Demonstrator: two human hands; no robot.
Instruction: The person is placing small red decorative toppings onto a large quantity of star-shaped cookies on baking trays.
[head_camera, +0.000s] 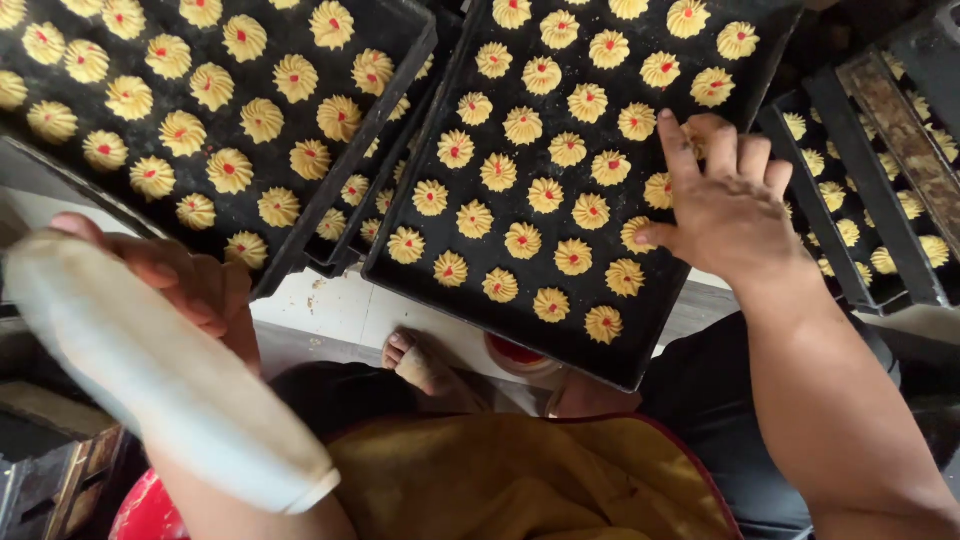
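Observation:
My left hand (190, 285) grips a white piping bag (150, 370), held low at the lower left with its wide end towards me. My right hand (725, 205) rests with fingers spread on the right side of a black baking tray (600, 355), touching the yellow piped cookies (520, 185) there. The tray is full of rows of swirled yellow cookies, each with a red dot in its middle. Its near corner hangs over my lap.
A second black tray (300, 225) of the same cookies lies at the upper left, overlapping another tray beneath. More stacked trays (860, 270) with cookies stand at the right. A yellow apron (520, 480) covers my lap; a bare foot (415, 362) shows below.

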